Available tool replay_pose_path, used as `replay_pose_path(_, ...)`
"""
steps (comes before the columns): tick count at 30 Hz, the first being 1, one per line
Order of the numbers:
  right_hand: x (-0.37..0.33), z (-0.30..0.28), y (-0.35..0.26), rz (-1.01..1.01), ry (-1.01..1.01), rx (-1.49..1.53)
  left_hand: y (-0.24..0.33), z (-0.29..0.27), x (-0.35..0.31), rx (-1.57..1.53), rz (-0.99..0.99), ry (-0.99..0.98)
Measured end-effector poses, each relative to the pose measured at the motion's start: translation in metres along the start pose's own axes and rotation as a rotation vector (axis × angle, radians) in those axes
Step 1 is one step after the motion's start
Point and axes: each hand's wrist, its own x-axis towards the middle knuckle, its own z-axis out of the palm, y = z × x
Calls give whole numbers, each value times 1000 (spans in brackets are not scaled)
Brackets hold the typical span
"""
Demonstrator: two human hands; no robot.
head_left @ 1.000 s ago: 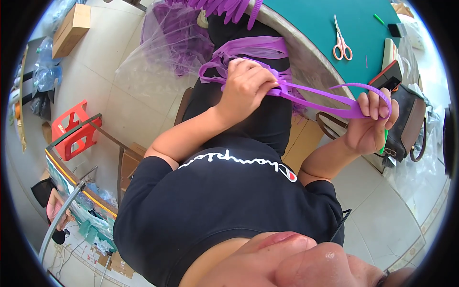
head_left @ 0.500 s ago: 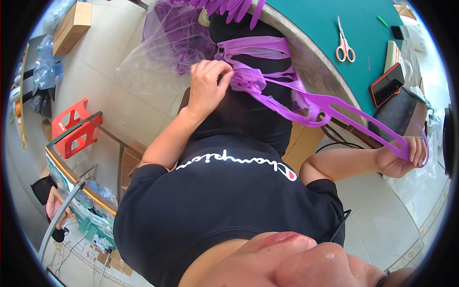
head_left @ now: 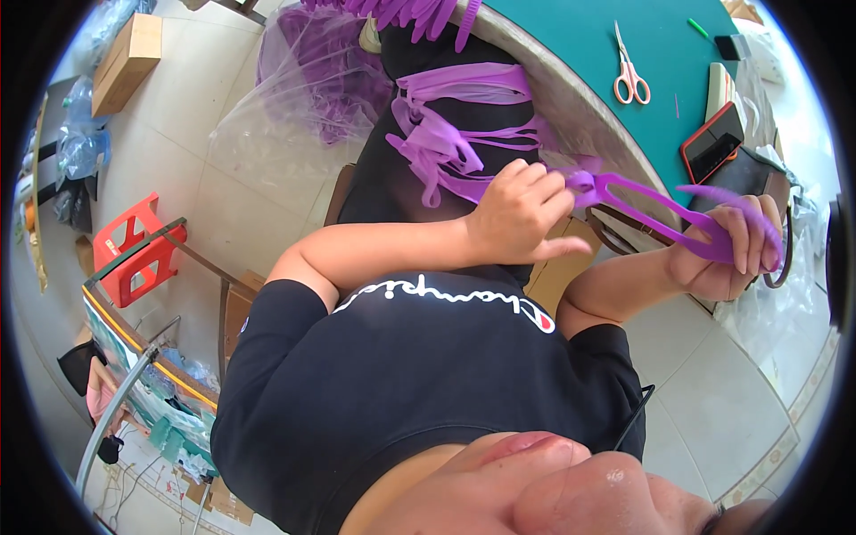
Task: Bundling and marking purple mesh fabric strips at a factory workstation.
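Purple stretchy straps (head_left: 642,202) with long slits and loops run in front of me to my right hand (head_left: 724,250). Its fingers are closed around the forked end, and a loose tip curves over them, slightly blurred. Beside a bunched loop of the same straps is my left hand (head_left: 526,209), its thumb stretched out away from the fingers. Those fingers lie over the purple material, which partly passes behind them, and do not appear to grip it. More purple strips (head_left: 464,85) lie across my dark trousers.
On the green tabletop (head_left: 562,45) are pink-handled scissors (head_left: 629,80), a red-edged phone (head_left: 711,144) and a green pen-like stick (head_left: 698,28). Purple strips (head_left: 419,16) hang over its edge. A clear bag (head_left: 312,89) of purple material and a red stool (head_left: 138,248) stand on the left.
My left hand has let go of the bunched purple material over my lap and moved right along the straps. The right hand has shifted slightly up and left, still holding the end.
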Motion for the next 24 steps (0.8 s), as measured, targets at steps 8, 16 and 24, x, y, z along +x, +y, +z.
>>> replay_pose_path(8, 3, 8, 3, -85, 45, -10, -19, 26, 3, 39, 82, 94)
replay_pose_path(16, 13, 9, -52, -109, 55, 91, -31, 25, -4, 322, 22, -113)
replay_pose_path(24, 54, 29, -183, -387, 238, 46, -63, -50, -77, 324, -71, -26)
